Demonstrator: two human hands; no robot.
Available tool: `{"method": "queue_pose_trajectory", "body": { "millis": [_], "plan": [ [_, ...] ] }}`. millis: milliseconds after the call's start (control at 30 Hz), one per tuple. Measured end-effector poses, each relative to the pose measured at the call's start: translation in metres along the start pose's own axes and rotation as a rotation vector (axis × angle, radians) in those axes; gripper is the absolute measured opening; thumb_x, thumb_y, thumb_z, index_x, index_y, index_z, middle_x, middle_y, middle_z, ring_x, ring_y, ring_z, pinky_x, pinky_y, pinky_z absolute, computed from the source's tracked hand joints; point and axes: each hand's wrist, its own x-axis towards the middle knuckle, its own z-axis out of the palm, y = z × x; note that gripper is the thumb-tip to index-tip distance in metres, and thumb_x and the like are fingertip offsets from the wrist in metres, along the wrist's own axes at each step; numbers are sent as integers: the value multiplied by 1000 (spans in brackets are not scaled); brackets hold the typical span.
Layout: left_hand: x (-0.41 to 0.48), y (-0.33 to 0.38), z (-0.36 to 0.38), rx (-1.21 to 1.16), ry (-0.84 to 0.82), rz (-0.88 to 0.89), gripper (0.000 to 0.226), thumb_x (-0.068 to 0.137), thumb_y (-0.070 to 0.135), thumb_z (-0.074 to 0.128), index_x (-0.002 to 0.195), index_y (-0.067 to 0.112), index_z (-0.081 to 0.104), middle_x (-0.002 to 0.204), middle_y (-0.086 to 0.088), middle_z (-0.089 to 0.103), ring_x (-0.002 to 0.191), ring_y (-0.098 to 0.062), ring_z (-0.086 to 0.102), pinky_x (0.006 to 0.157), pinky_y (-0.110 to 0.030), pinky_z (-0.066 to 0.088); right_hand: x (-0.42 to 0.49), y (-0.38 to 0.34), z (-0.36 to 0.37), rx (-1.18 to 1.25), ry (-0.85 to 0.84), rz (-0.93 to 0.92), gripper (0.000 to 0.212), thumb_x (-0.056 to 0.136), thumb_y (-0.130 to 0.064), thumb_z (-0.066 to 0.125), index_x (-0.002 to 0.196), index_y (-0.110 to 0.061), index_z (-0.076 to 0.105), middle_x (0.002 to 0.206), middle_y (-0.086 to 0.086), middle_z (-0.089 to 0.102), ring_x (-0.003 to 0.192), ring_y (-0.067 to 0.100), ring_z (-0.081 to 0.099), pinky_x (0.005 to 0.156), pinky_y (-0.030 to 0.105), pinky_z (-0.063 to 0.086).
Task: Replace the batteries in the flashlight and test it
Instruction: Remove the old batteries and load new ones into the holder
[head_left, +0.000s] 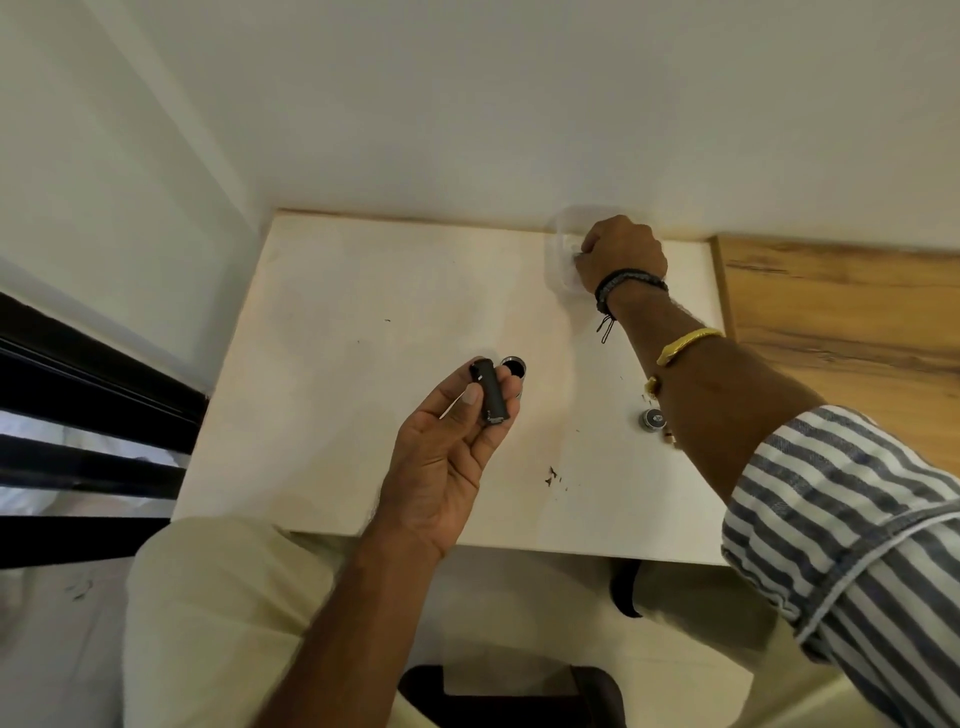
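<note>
My left hand (451, 441) holds a short black cylinder, the battery holder (491, 393), between thumb and fingers above the white table (332, 364). Just behind it the black flashlight body (514, 368) stands on the table with its open end up. My right hand (621, 252) reaches into a small clear plastic container (558, 249) at the table's far edge, fingers curled; what it grips is hidden. A round silver and black cap (651, 419) lies beside my right forearm, with a small battery tip (670, 439) peeking out under the arm.
The white wall runs right behind the table. A wooden surface (841, 322) adjoins on the right. Black rails (93, 395) stand to the left. Small dark specks (550, 475) dot the tabletop. My knees sit below the table's near edge.
</note>
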Motion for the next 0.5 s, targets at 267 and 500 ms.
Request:
{"method": "queue_pose_trajectory", "body": {
  "millis": [267, 500],
  "plan": [
    [-1, 1, -1, 67, -11, -22, 34, 102, 4, 44, 135, 6, 55, 128, -24, 64, 115, -32, 66, 91, -38, 57, -15, 0, -8, 89, 117, -62, 21, 95, -30, 64, 106, -14, 74, 117, 13, 63, 107, 34, 62, 83, 40, 56],
    [-9, -1, -2, 109, -15, -32, 34, 104, 2, 41, 133, 11, 57, 127, -23, 65, 116, -33, 66, 92, -39, 57, -99, 8, -37, 519, 255, -53, 20, 95, -33, 63, 101, -17, 73, 99, -4, 75, 83, 13, 64, 73, 21, 43]
  ]
}}
